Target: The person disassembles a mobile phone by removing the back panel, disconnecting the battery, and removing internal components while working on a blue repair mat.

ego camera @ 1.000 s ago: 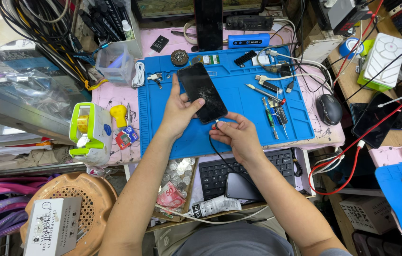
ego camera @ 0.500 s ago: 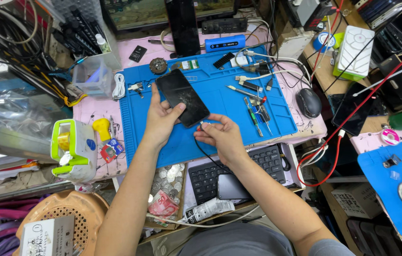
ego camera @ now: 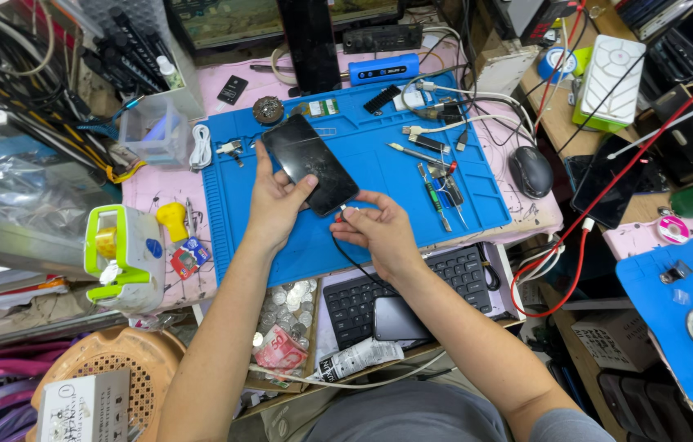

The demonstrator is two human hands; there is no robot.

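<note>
On the blue mat (ego camera: 379, 176) at the middle of the counter, my left hand (ego camera: 274, 200) is clamped on the lower end of a black phone (ego camera: 308, 162), whose long axis runs from that hand up and away to the left. My right hand (ego camera: 375, 229), just right of the phone's lower corner, pinches a black cable's plug (ego camera: 341, 216) against that end. A white box with green edges (ego camera: 611, 78) lies far right, and a white-labelled tube (ego camera: 359, 358) below the keyboard (ego camera: 412, 286).
</note>
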